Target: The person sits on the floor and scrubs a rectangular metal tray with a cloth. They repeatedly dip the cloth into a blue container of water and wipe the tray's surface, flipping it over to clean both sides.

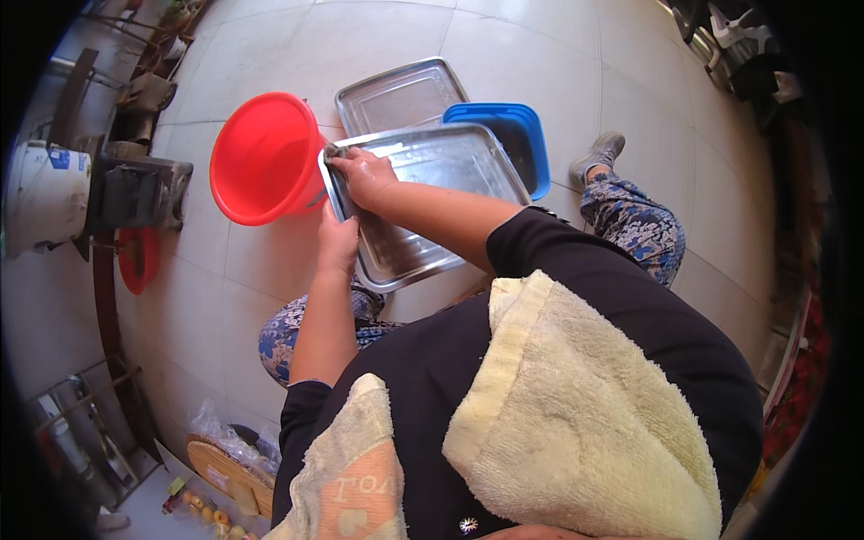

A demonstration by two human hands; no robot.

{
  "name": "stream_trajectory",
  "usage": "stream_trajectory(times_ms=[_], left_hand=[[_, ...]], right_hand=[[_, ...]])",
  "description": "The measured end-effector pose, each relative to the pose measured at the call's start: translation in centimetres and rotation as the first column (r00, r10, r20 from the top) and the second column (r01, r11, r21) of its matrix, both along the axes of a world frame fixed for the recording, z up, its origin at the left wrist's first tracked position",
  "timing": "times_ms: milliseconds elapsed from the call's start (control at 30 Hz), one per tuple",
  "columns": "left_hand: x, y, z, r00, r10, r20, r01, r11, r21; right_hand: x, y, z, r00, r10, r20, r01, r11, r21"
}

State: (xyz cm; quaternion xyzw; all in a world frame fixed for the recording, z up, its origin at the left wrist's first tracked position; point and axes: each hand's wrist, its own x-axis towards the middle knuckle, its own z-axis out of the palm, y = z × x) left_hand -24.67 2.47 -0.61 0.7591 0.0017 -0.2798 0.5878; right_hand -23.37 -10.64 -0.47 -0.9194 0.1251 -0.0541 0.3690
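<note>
Over floor | steel tray [432, 193] long axis L-R, tilted | L grip [337, 243] clamps edge | R grip [364, 175] pinches rag [335, 151]

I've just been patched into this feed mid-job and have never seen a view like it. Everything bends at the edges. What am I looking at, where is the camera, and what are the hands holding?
There is no machine here: a person works with bare hands, and a wide fisheye camera on their head looks down, so straight lines curve.

The left hand steadies the near edge of a steel tray. The right hand presses a small grey scrubbing pad into the tray's corner.

On the tiled floor lie a second steel tray, a blue plastic tub and a red bucket. The pale cloth at the bottom is a towel over the person's shoulders.
</note>
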Motion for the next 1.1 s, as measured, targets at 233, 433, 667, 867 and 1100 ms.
stream_trajectory(times_ms=[233,433,667,867,1100], left_hand=[[0.8,0.9,0.1,0.95,0.072,-0.305,-0.193,0.901,-0.388],[0.4,-0.2,0.3,0.878,0.149,-0.454,-0.335,0.87,-0.363],[1.1,-0.2,3.4,0.93,0.068,-0.36,-0.274,0.783,-0.559],[0.8,0.0,5.1,0.889,-0.005,-0.458,-0.314,0.722,-0.616],[2.1,-1.5,1.7,0.951,0.071,-0.299,-0.25,0.747,-0.616]], right_hand=[[-12.1,1.6,0.6,0.908,0.414,0.061,-0.413,0.91,-0.026],[-9.0,1.8,1.4,0.963,0.237,0.127,-0.229,0.971,-0.072],[-5.0,2.7,1.1,1.0,-0.002,-0.003,0.003,0.836,0.549],[-4.5,2.6,2.9,0.968,0.013,-0.249,0.176,0.675,0.716],[7.6,-0.2,3.7,0.916,-0.175,-0.36,0.372,0.703,0.605]])
